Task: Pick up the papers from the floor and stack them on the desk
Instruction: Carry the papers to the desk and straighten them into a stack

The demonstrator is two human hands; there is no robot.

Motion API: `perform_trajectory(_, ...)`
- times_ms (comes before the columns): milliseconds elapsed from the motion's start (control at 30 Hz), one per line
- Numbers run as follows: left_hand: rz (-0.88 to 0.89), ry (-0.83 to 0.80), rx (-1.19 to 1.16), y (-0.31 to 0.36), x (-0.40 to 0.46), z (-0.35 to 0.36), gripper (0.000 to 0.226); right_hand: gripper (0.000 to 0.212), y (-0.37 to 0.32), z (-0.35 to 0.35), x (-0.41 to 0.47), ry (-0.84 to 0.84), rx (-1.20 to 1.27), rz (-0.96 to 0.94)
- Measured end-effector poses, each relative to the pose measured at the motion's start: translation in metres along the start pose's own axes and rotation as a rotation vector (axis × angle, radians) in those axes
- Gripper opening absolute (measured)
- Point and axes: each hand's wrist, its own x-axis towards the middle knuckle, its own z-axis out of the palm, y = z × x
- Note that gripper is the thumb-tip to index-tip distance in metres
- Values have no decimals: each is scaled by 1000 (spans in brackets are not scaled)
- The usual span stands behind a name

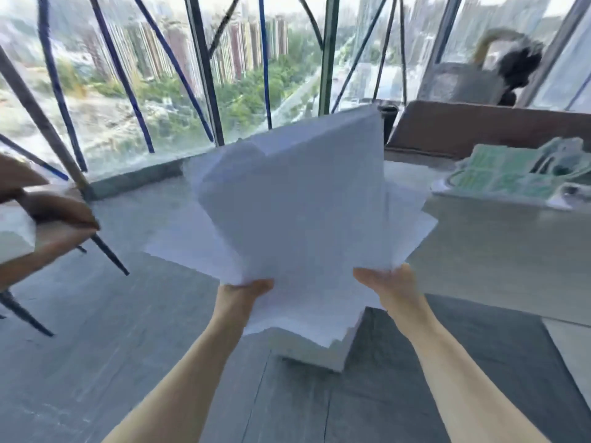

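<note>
A loose, fanned bundle of white papers (pixel 287 199) is held up in front of me, above the grey floor. My left hand (pixel 243 292) grips the bundle's lower left edge, thumb on top. On the lower right edge my right hand (pixel 387 282) does the same. The sheets are skewed against one another, not squared. The pale desk (pixel 499 257) stands at the right, and its near left corner lies behind the papers. The frame is motion-blurred.
On the desk lie green-printed sheets in a tray (pixel 511 177) and a brown board (pixel 479 129). A chair with a brown seat and dark legs (pixel 48 219) stands at the left. Floor-to-ceiling windows (pixel 160 91) close off the far side. A dark fluffy object (pixel 518 65) sits at the back right.
</note>
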Motion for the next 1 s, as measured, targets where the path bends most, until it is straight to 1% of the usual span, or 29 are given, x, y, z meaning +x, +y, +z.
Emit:
perform_trajectory(33, 17, -18, -1, 15, 8, 21, 42, 33, -17, -11, 10, 66, 10, -29)
perform_trajectory(67, 32, -35, -6, 26, 18, 43, 39, 28, -29, -24, 21, 110, 9, -66)
perform_trajectory(100, 48, -54, -15, 35, 28, 64, 35, 17, -39, -36, 34, 156, 4, -100)
perform_trajectory(167, 64, -94, -37, 46, 53, 107, 34, 17, -54, -62, 64, 208, 4, -136)
perform_trajectory(233, 95, -112, -55, 58, 79, 151, 35, 9, -65, -91, 99, 237, 4, -175)
perform_trajectory(333, 149, -77, -78, 74, 123, 213, 38, 16, -82, -136, 154, 233, 33, -267)
perform_trajectory(400, 162, -65, -90, 78, 151, 243, 45, 23, -87, -158, 187, 183, 58, -292)
perform_trajectory(433, 152, -78, -92, 76, 165, 255, 48, 22, -87, -166, 202, 170, 53, -277)
perform_trajectory(500, 118, -122, -58, 60, 187, 274, 48, 10, -74, -178, 235, 150, 24, -209)
perform_trajectory(567, 50, -163, -28, 37, 199, 289, 44, 9, -51, -183, 263, 136, 9, -139)
perform_trajectory(667, -44, -154, -46, -1, 215, 303, 42, 22, -15, -182, 283, 136, -16, -69)
perform_trajectory(733, -38, -144, -48, -7, 229, 312, 35, 26, -10, -185, 291, 148, 16, -53)
perform_trajectory(800, 16, -148, -69, 3, 246, 322, 30, 30, -23, -190, 301, 178, 79, -80)
perform_trajectory(900, 99, -219, -87, 24, 275, 328, 36, 27, -45, -199, 320, 196, 120, -180)
perform_trajectory(933, 101, -239, -79, 23, 286, 326, 38, 25, -44, -199, 326, 203, 121, -196)
perform_trajectory(1000, 56, -263, -40, 10, 299, 319, 41, 21, -33, -195, 333, 227, 101, -159)
